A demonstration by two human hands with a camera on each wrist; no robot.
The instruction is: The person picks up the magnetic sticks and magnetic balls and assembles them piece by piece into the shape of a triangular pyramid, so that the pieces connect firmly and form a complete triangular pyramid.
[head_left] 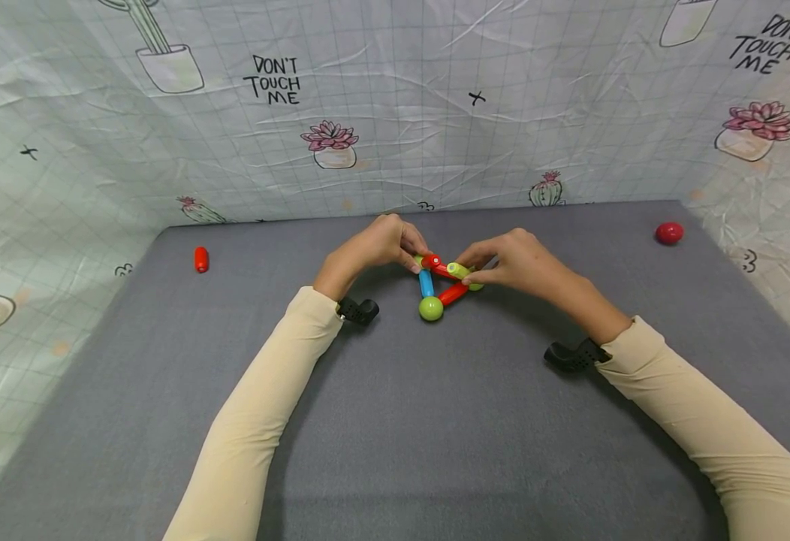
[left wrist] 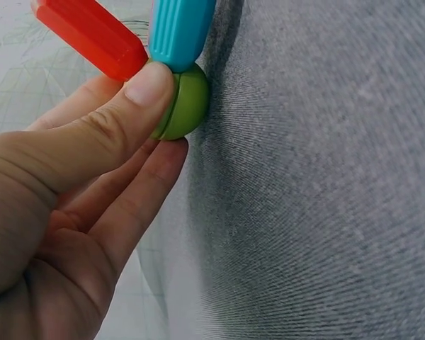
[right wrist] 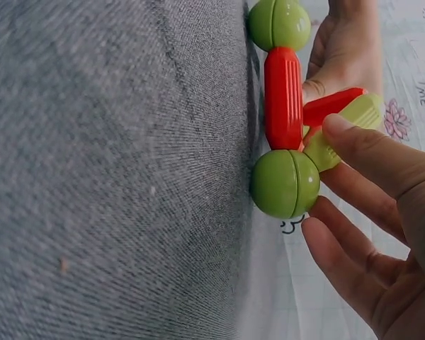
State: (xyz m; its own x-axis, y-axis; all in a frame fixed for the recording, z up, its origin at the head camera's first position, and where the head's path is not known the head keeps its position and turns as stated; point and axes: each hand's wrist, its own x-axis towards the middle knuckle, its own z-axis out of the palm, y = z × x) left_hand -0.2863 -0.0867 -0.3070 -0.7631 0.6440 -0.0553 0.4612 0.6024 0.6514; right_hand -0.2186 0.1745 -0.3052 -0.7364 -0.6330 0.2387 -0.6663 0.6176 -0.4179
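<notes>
On the grey table, a small frame of colourful rods and green balls lies between the two hands. Its front green ball (head_left: 431, 308) joins a blue rod (head_left: 426, 283) and a red rod (head_left: 454, 293). My left hand (head_left: 387, 242) pinches the back-left green ball (left wrist: 190, 105) between thumb and fingers; a second red rod (left wrist: 92, 35) slants up from that ball. With thumb and fingers, my right hand (head_left: 513, 259) pinches a light green rod (right wrist: 347, 131). This rod's lower end meets the right green ball (right wrist: 285, 184), and the other fingertips are right beside that ball.
A loose red rod (head_left: 201, 259) lies at the back left of the table. At the back right sits a red ball (head_left: 669, 233). A printed white cloth (head_left: 395, 98) hangs behind the table's far edge and along both sides.
</notes>
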